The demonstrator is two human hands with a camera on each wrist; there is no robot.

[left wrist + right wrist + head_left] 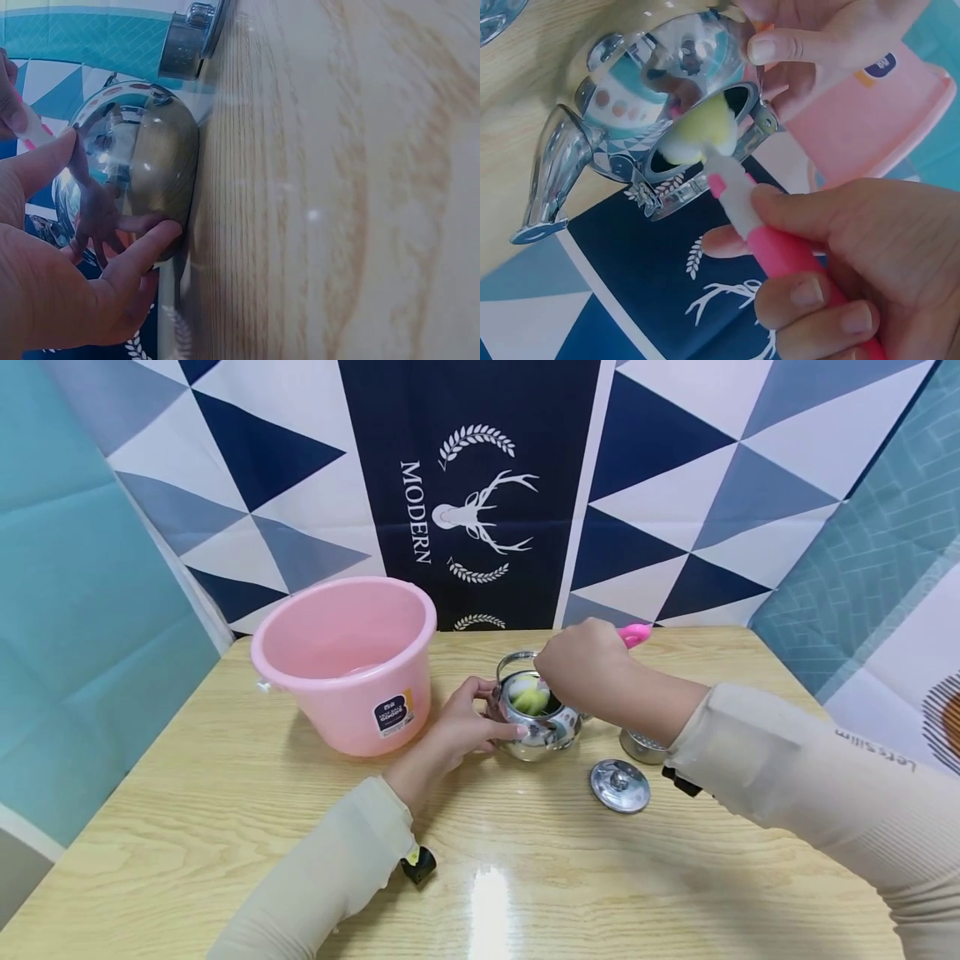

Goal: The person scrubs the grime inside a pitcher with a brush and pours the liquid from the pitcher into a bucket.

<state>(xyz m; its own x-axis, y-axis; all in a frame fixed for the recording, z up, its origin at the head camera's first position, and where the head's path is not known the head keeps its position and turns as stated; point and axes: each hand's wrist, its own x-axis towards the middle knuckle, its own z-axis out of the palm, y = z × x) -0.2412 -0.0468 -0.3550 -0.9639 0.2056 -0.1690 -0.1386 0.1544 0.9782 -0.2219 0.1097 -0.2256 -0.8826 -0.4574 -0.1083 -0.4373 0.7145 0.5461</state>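
Note:
A shiny metal teapot (pixel 542 745) with a raised handle stands on the table. My left hand (pixel 461 727) holds its side, thumb on the near wall and fingers around the far side. In the left wrist view, the fingertips (pixel 169 231) touch the pot's rounded body (pixel 150 172). My right hand (pixel 588 662) grips the pink and white handle (pixel 780 251) of a cleaning brush. Its yellow and white soft head (pixel 705 135) sits inside the pot's round opening. The spout (pixel 559 165) points away from the left hand. How deep the head reaches is hidden.
A metal lid (pixel 619 786) with a knob lies on the table right of the teapot. Behind it, partly covered by the right forearm, is a perforated metal strainer (pixel 641 747). A pink bucket (pixel 337 714) stands on the left. A patterned cloth (pixel 300 460) hangs behind the table.

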